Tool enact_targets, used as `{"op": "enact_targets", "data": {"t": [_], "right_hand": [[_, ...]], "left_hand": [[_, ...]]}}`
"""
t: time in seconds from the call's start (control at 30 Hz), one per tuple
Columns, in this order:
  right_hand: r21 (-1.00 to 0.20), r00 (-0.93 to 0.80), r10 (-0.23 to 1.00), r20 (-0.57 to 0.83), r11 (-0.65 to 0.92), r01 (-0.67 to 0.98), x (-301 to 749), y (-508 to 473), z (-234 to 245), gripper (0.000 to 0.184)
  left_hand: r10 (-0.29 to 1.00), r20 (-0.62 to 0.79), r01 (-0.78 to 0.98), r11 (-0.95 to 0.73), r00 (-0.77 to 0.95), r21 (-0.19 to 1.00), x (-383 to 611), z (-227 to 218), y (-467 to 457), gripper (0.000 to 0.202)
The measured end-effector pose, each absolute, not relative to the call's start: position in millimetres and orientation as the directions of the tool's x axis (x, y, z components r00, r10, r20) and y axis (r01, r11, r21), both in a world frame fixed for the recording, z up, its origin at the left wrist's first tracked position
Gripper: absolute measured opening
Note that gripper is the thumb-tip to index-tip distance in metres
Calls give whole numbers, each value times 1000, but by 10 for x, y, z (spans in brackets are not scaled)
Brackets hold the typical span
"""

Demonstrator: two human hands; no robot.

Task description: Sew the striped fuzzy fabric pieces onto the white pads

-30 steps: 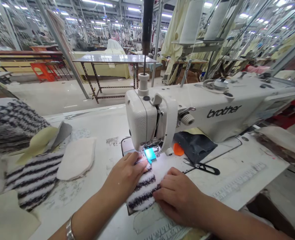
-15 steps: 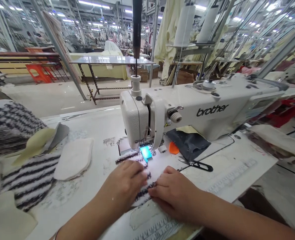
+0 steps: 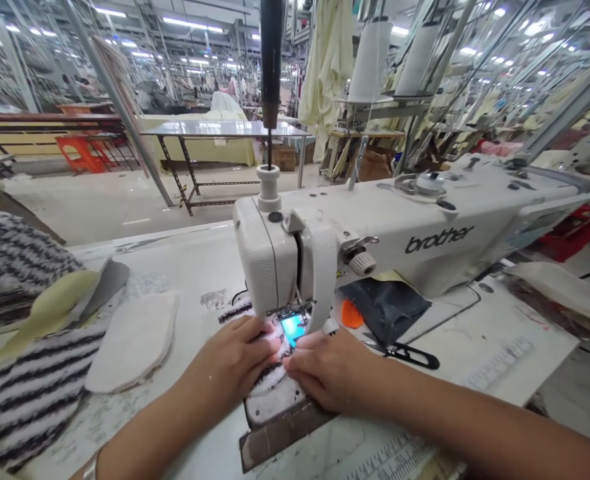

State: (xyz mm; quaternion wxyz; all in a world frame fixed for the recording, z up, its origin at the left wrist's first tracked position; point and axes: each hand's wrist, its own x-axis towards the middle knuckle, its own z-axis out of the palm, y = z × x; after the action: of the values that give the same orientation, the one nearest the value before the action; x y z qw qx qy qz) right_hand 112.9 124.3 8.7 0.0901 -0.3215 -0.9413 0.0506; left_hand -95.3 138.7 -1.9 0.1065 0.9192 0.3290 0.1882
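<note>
Both hands have slid in close now! The left hand (image 3: pixel 229 367) and right hand (image 3: pixel 327 370) press flat, fingers together, pinching nothing, on the striped terry pad (image 3: pixel 269 377), fed further under the Brother sewing machine (image 3: pixel 267 260).

Striped terry cloth (image 3: pixel 273 380) fuzzy, matt; sewing machine head (image 3: pixel 267 260) smooth painted metal; tabletop (image 3: pixel 175 250) glossy.

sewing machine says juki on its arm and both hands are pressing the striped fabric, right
No, the head view shows the sewing machine says brother, not juki. The left hand and right hand are pressing the striped fabric.
</note>
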Motion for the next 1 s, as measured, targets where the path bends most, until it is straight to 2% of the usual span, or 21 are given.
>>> {"op": "enact_targets", "data": {"t": [0.13,0.4,0.63,0.87,1.0], "right_hand": [[-181,-759,639,123,766,616,1124,1233,83,11],[-174,-752,655,68,750,638,1123,1257,81,11],[-93,-727,638,254,764,639,1160,1261,-3,12],[-144,-704,600,380,790,596,1230,1298,-71,18],[-155,-703,581,410,804,574,1258,1325,-102,20]], "left_hand": [[587,254,494,-797,769,347,-1040,-9,1444,18],[591,295,538,-806,750,247,-1048,-116,1425,22],[667,299,652,-740,682,163,-964,-125,1403,26],[790,256,811,-583,556,38,-809,-60,1344,22],[829,284,871,-488,481,-54,-713,-35,1296,22]]}}
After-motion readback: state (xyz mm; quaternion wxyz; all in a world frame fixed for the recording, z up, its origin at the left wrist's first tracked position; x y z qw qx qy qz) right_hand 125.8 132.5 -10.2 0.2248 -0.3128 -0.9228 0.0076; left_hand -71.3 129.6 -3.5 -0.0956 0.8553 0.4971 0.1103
